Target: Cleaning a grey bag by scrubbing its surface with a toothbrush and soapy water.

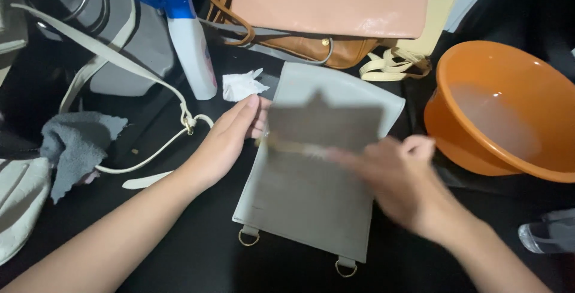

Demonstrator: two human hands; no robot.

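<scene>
Dark tabletop (197,257), left hand (230,140) steadying grey bag (305,203), right hand (398,176) blurred.

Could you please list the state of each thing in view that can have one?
Grey bag: lying flat, flap folded open.
Left hand: open, pressing the bag's left edge.
Right hand: blurred by motion over the bag; grip unclear.
Orange basin: upright, holding some water.
White spray bottle: upright, blue nozzle on.
Grey cloth: crumpled.
White tissue: crumpled.
Pink bag: closed.
</scene>
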